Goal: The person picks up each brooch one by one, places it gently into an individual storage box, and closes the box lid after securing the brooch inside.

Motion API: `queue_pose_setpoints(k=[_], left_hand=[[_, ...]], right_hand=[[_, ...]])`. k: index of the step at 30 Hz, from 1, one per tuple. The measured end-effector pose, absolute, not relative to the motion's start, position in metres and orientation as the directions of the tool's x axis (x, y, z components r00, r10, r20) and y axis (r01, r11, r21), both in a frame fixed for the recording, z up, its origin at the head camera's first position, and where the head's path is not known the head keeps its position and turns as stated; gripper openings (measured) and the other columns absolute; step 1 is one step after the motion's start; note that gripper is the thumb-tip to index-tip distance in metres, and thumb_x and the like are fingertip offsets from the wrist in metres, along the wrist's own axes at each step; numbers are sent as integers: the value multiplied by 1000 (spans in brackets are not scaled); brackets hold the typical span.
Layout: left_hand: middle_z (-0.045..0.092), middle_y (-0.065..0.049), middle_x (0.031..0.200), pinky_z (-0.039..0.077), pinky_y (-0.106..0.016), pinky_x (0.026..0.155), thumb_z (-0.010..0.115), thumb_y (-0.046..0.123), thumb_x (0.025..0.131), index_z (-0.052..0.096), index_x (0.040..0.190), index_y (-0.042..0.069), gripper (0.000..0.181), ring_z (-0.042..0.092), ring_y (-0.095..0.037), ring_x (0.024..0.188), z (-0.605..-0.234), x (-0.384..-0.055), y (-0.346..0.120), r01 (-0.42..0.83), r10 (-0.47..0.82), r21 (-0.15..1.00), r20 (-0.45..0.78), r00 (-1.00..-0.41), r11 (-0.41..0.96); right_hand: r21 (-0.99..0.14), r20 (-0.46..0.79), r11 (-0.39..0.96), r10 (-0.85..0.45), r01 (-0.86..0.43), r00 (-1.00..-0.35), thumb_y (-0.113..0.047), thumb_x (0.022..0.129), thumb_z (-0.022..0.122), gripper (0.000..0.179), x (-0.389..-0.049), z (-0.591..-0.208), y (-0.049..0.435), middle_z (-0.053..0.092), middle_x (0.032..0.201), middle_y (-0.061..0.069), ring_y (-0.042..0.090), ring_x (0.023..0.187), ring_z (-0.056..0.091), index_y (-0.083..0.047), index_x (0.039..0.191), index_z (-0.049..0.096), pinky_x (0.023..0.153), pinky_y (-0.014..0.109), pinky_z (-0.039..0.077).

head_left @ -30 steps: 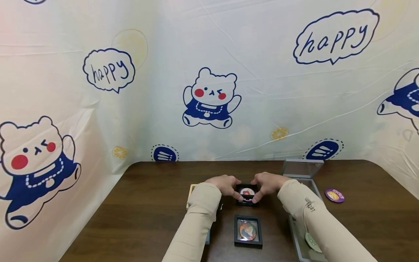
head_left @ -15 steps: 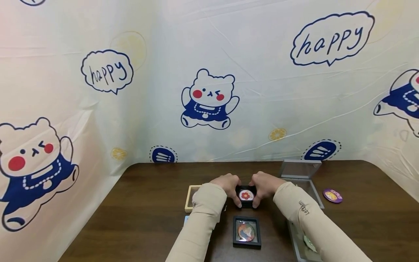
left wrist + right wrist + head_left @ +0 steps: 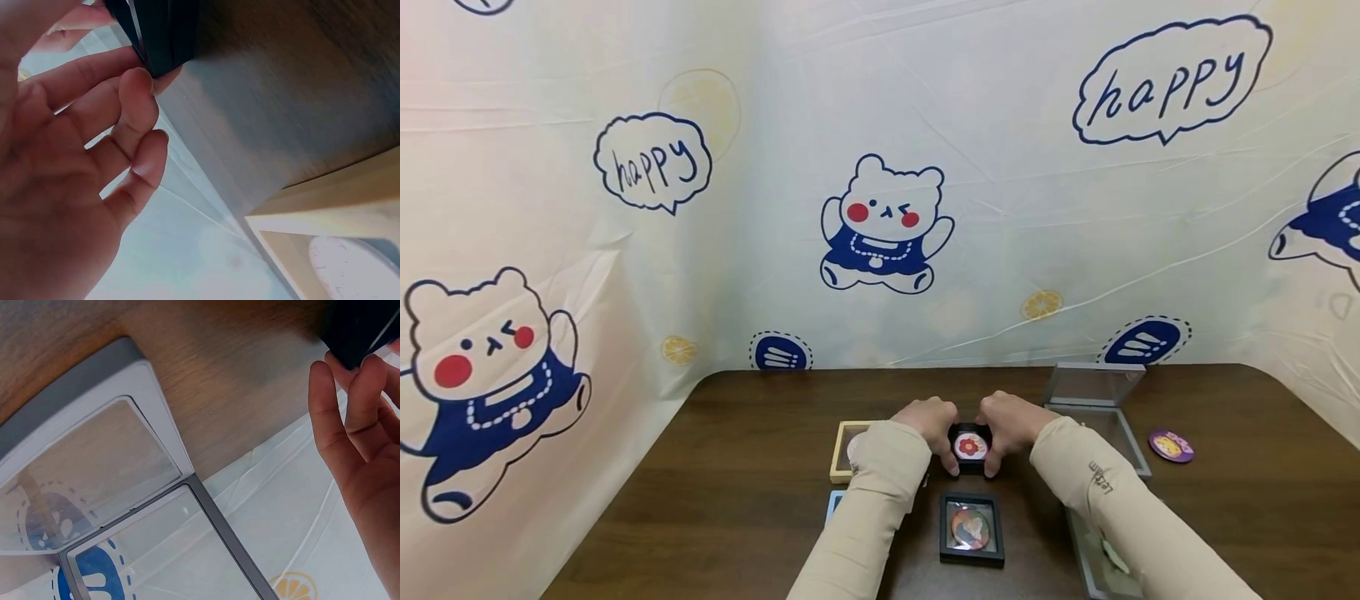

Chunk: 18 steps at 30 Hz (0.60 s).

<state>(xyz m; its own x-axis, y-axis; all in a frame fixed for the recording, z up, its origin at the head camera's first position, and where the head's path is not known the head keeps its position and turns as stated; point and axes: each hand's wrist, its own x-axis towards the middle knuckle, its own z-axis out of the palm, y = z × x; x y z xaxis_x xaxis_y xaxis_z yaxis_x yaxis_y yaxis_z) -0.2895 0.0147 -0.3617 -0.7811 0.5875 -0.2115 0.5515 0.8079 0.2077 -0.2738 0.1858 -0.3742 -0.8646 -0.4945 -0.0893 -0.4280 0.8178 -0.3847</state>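
Both hands hold a small black display case (image 3: 970, 469) at the middle of the table. Behind its clear front sits a round white badge (image 3: 972, 447) with a red flower. My left hand (image 3: 931, 423) grips the left side, and my right hand (image 3: 1006, 425) grips the right, thumbs toward me. The left wrist view shows the case's dark edge (image 3: 156, 31) at the fingertips, with the other fingers loosely bent. In the right wrist view, fingertips touch a corner of the black case (image 3: 356, 331). Nearer me lies another black case (image 3: 972, 557) with a colourful round badge.
Left of the hands lies a light wooden frame (image 3: 839, 458) with a pale badge inside. A blue edge (image 3: 834, 504) shows below it, mostly behind the sleeve. On the right stands an open grey frame (image 3: 1135, 446), lid raised. Beyond it lies a purple badge (image 3: 1171, 447).
A second ago the case's clear front stood partly lifted under the thumbs; now it lies shut over the flower badge. The hands have drawn in closer to its sides.
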Motion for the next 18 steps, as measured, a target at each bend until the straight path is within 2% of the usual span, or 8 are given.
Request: queue_pose_setpoints(k=[5,12,18], left_hand=[[65,2,89,52,-28,72,98,26,67,72,107,11,49,62,-13,78,-360,-286,17,562,586,169,-196,-786,810],[64,2,84,52,-28,70,97,27,67,72,102,12,45,62,-13,75,-362,-286,19,578,591,126,-188,-784,806],[64,2,83,52,-29,68,97,28,67,72,99,12,44,62,-14,73,-364,-286,22,582,592,109,-186,-784,806]], right_hand=[[-380,-88,824,-484,-420,-870,-14,60,98,39,-272,-374,185,65,75,0,9,63,52,0,85,72,60,24,48],[-367,-57,816,-499,-446,-865,-13,59,97,34,-272,-375,184,64,69,-2,8,60,50,-3,78,72,57,24,46],[-374,-62,823,-482,-428,-874,-12,59,98,34,-272,-378,185,64,69,-2,10,60,52,-2,78,72,58,27,48]])
